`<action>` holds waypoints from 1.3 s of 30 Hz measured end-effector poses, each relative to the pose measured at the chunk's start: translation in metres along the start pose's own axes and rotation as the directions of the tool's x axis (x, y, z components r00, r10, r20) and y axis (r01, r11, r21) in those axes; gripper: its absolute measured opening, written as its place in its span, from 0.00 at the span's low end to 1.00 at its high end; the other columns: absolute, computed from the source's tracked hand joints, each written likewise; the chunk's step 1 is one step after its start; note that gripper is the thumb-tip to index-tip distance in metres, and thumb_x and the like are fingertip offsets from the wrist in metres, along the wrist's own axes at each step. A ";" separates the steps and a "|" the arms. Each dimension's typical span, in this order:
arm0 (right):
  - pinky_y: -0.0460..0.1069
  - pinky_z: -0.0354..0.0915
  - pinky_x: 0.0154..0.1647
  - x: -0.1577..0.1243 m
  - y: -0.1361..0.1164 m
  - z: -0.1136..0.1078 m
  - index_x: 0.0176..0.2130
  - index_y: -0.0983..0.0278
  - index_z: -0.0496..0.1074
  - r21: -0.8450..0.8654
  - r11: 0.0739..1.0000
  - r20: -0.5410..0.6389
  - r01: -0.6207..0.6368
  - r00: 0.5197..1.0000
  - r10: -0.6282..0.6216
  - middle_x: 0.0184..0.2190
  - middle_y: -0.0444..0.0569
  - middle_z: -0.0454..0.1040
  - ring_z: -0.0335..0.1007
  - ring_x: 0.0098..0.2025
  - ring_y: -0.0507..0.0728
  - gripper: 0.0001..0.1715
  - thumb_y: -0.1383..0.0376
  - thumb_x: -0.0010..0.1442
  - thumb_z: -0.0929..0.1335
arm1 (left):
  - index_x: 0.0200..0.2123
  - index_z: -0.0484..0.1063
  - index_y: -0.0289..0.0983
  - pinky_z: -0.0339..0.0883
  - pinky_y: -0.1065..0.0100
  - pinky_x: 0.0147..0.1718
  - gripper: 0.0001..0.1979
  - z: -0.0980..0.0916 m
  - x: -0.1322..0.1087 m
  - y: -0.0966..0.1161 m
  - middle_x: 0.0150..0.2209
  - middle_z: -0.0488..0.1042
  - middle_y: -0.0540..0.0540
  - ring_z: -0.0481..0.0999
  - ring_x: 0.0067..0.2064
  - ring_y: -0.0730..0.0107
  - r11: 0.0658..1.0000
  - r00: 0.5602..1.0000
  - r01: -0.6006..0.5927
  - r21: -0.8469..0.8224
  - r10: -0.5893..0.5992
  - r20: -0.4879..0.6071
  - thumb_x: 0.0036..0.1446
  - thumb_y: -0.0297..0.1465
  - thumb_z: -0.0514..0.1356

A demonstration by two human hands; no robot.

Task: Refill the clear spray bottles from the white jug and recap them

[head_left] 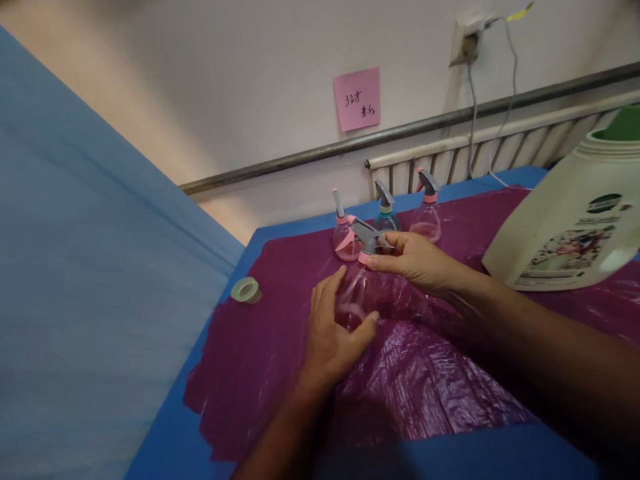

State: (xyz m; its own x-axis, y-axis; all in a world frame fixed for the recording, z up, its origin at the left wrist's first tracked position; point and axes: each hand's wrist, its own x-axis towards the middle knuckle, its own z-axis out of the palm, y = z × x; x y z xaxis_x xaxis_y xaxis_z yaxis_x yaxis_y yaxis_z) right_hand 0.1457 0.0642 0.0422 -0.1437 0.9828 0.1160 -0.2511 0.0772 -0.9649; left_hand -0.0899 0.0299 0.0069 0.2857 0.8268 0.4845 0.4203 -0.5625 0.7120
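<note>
A clear spray bottle [356,293] with a pink collar and grey trigger head stands in front of me on purple plastic sheeting. My right hand [413,257] pinches its head at the collar, thumb in front and fingers behind. Around the lower body curve the fingers and thumb of my left hand [333,333]. Just behind are a second pink-and-grey spray bottle [345,235], a teal one [386,217] and another clear one [427,217]; pinkish liquid shows in the clear ones at the back.
A large pale jug [570,213] with a green cap stands at the right. A small translucent greenish cap [246,291] lies at the left. Blue cloth [90,253] hangs along the left side. Behind the table are a radiator [440,157], a pipe and plugged-in cables.
</note>
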 end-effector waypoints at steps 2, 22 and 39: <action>0.54 0.73 0.56 -0.001 0.000 0.001 0.46 0.59 0.86 -0.029 1.000 -0.023 -0.008 1.000 0.007 0.46 0.48 0.86 0.79 0.45 0.55 0.24 0.53 0.54 0.87 | 0.78 0.64 0.52 0.72 0.42 0.68 0.45 0.000 0.000 -0.003 0.67 0.74 0.40 0.74 0.66 0.47 0.983 0.992 -0.120 0.138 0.122 -0.009 0.61 0.34 0.75; 0.52 0.64 0.39 -0.006 -0.007 -0.006 0.38 0.61 0.77 -0.516 0.853 0.072 0.084 0.996 -0.055 0.34 0.43 0.76 0.68 0.37 0.55 0.25 0.48 0.53 0.84 | 0.83 0.52 0.58 0.79 0.45 0.56 0.55 0.003 -0.001 -0.003 0.63 0.68 0.40 0.74 0.59 0.46 0.903 0.968 -0.223 0.367 0.163 0.188 0.60 0.34 0.75; 0.62 0.72 0.73 -0.004 -0.010 -0.014 0.71 0.53 0.69 -0.142 0.982 0.213 0.122 0.973 -0.090 0.70 0.54 0.78 0.74 0.72 0.65 0.47 0.53 0.60 0.83 | 0.83 0.52 0.64 0.64 0.30 0.75 0.55 0.001 -0.001 0.003 0.74 0.67 0.43 0.66 0.76 0.38 0.998 0.973 0.055 0.019 -0.058 0.222 0.61 0.34 0.75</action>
State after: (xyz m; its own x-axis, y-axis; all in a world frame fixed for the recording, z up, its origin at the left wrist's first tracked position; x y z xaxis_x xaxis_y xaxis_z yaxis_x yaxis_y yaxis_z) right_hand 0.1624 0.0617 0.0479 -0.3208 0.9136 0.2498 -0.1282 0.2195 -0.9672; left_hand -0.0886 0.0277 0.0080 0.4447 0.8375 0.3176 0.4519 -0.5159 0.7278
